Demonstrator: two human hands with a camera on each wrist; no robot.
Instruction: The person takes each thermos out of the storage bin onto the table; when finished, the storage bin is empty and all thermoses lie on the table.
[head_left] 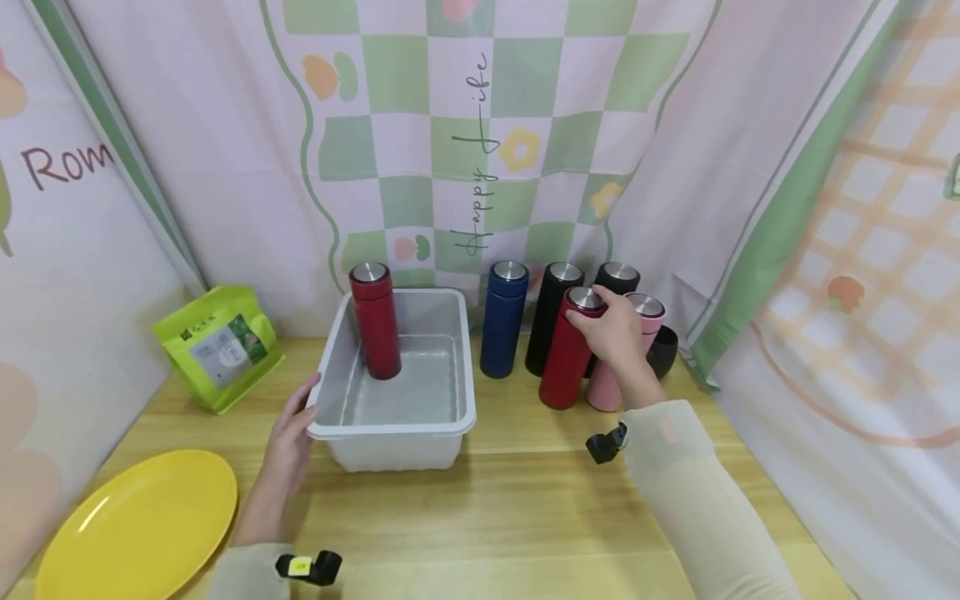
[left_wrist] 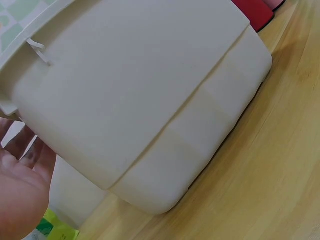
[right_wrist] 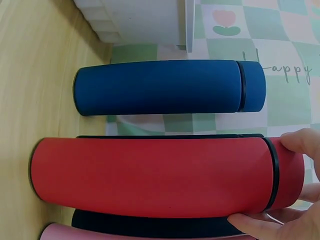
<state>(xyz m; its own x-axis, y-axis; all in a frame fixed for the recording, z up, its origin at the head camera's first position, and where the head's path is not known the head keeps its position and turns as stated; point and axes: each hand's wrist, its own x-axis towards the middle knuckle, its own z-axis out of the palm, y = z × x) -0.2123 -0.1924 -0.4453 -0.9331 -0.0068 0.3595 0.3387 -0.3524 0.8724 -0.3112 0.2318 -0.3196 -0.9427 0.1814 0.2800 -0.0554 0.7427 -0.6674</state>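
My right hand (head_left: 618, 329) holds a red vacuum flask (head_left: 566, 358) by its top, thumb and fingers spread around the steel-topped lid. In the right wrist view the red flask stands in front of a black one, its base close to the table. My left hand (head_left: 291, 433) touches the left side of a light grey plastic bin (head_left: 393, 447), fingers right at the rim. In the left wrist view its palm faces the bin's corner, and the fingers are partly hidden. Another red flask (head_left: 377, 325) stands upright inside the bin.
A blue flask (head_left: 504, 325) stands right of the bin. Two black flasks (head_left: 546, 321), a pink flask (head_left: 604, 387) and a black rounded object (head_left: 663, 352) crowd around my right hand. A green pouch (head_left: 221, 346) and a yellow plate (head_left: 138, 525) lie left. Curtains hang behind.
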